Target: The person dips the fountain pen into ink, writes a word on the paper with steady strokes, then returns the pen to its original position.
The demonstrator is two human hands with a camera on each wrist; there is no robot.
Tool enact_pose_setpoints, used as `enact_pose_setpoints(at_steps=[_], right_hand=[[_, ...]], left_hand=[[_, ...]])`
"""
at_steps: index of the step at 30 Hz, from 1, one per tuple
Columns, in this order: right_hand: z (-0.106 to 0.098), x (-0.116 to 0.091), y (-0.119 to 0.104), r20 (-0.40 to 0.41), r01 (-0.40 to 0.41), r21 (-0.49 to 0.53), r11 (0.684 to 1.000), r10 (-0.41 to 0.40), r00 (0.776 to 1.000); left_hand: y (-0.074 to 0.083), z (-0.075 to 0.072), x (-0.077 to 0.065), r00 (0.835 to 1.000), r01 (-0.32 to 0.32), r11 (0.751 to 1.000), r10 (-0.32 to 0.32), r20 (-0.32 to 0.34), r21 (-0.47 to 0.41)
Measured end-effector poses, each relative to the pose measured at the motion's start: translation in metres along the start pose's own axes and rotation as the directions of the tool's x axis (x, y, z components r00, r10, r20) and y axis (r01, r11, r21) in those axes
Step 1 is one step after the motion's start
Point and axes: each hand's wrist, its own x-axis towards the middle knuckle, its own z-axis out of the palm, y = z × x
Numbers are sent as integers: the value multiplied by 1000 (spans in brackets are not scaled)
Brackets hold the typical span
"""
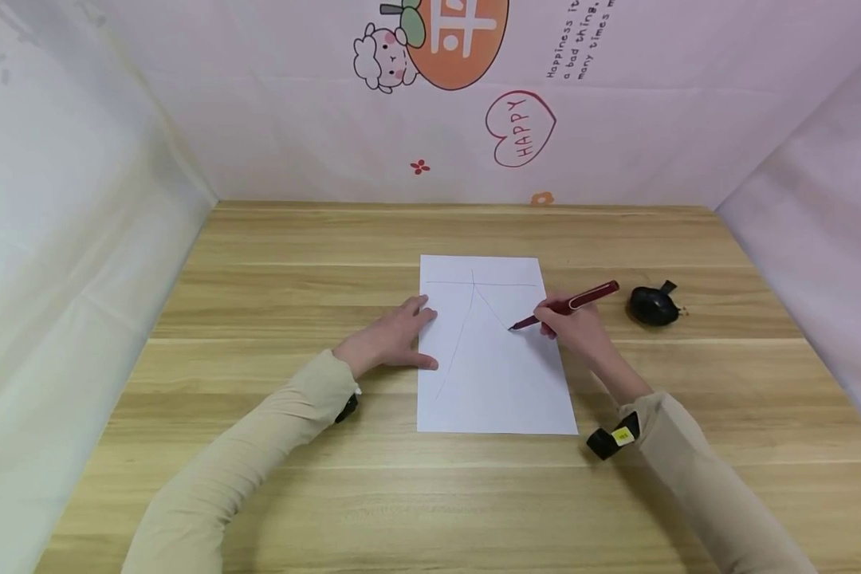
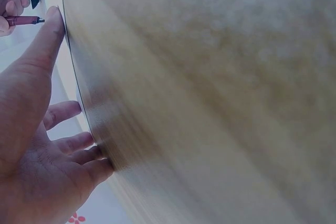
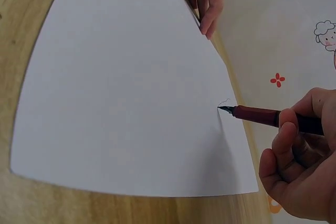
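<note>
A white sheet of paper (image 1: 498, 383) lies on the wooden table, bearing a horizontal line near its top, a short vertical tick and two slanted lines that fan downward. My right hand (image 1: 570, 323) pinches a dark red fountain pen (image 1: 594, 294), its nib at the lower end of the right slanted line. In the right wrist view the pen's nib (image 3: 226, 108) meets the paper. Along the sheet's left edge my left hand (image 1: 395, 335) rests with fingers and thumb spread, the tips on the paper's margin. The left wrist view shows that hand's extended thumb (image 2: 44, 40).
To the right of the sheet sits a small round black object (image 1: 653, 306) with a tab. Black devices are strapped at both wrists, the right one (image 1: 613, 437) with a yellow label. Behind the wooden table (image 1: 316, 239) hangs a printed white cloth (image 1: 287, 119).
</note>
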Motion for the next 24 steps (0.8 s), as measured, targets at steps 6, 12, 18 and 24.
enact_pose_setpoints(at_steps=[6,12,18,24], right_hand=[[-3,-4,3,6,-3,-21,1000,3,1000],[-7,-8,3,14,-4,-42,999,5,1000],[-10,-12,4,16,1,-52,999,0,1000],[-14,-17,5,35,-8,-58,998,10,999]], left_hand=[[1,-2,-1,1000,-14,1000,14,-5,17],[1,-3,-2,1000,-4,1000,4,4,13],[1,-3,-2,1000,5,1000,-5,10,10],[2,-2,-1,1000,8,1000,-8,10,17]])
